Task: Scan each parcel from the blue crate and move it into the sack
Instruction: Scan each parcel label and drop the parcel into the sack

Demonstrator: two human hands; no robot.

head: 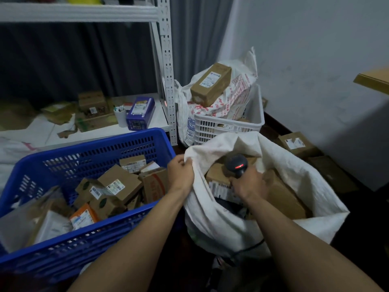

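Looks dim and cool, brightest on the wall (305,60) and the white sack (221,218). Blurs softly throughout and bows the shelf post (167,60). Sinks the floor (357,218) into shadow, with a red glow on the scanner (237,165).

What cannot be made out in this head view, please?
- Head view: parcel labels in the blue crate, too small and blurred to read.
- Head view: contents deep in the sack, hidden by its rim and the right hand.
- Head view: the scanner handle, covered by the right hand.
- Head view: inside of the white basket, mostly hidden by the printed bag.
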